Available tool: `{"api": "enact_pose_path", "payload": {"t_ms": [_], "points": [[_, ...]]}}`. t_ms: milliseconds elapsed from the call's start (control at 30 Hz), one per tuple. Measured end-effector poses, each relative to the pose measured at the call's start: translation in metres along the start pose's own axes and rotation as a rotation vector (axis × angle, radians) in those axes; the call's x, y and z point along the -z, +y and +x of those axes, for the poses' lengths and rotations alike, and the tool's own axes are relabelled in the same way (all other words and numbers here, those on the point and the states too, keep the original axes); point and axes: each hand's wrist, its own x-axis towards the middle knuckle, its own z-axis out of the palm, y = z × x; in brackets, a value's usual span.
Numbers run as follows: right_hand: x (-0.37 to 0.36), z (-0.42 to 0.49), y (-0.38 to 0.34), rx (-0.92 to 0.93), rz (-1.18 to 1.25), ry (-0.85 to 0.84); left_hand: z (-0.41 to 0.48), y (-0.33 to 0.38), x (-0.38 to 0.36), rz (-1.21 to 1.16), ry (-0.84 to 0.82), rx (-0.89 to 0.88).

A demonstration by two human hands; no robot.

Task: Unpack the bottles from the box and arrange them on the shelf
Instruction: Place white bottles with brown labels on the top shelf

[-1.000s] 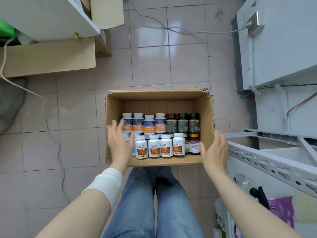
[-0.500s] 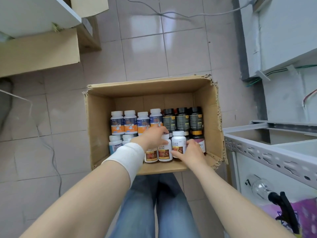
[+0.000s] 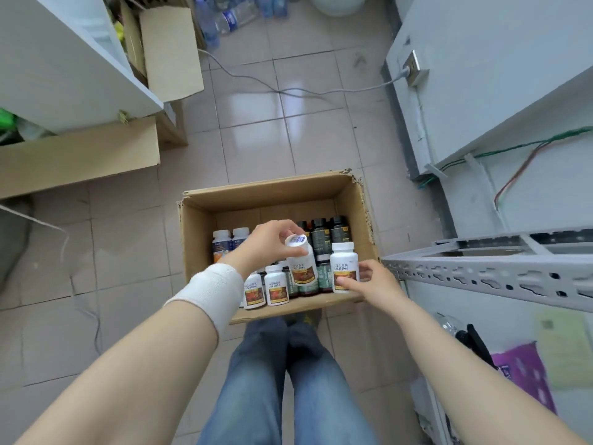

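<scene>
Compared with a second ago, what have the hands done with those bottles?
Both hands, open a second ago, reached into the box. The left hand grips a tilted white bottle at its cap, lifted from the front row; the right hand holds an upright white bottle, also raised. The box, the dark bottles at the back and the grey shelf stayed put.

A white ribbed wrap (image 3: 208,297) circles the left wrist like a cuff. Just ahead of the wrap the left hand (image 3: 268,244) is bare, as is the right hand (image 3: 373,284) to its right. Below the wrap, faded blue jeans (image 3: 256,380) cover both legs.
</scene>
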Motion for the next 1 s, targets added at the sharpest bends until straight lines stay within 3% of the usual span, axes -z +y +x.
{"api": "enact_pose_path", "payload": {"t_ms": [233,467,700,1000], "points": [[0.005,-0.121,-0.012,0.122,0.265,0.208,-0.09,0.054,0.036,-0.134,0.109,-0.181],[-0.025,-0.241,-0.026,0.217,0.561,0.506,-0.178,0.106,0.065,-0.063,0.028,-0.449],[-0.03,-0.36,-0.025,0.338,0.655,0.689,-0.273,0.186,0.067,-0.035,-0.016,-0.77],[0.019,-0.498,0.006,0.418,0.687,0.989,-0.367,0.321,0.028,0.062,-0.091,-1.112]]}}
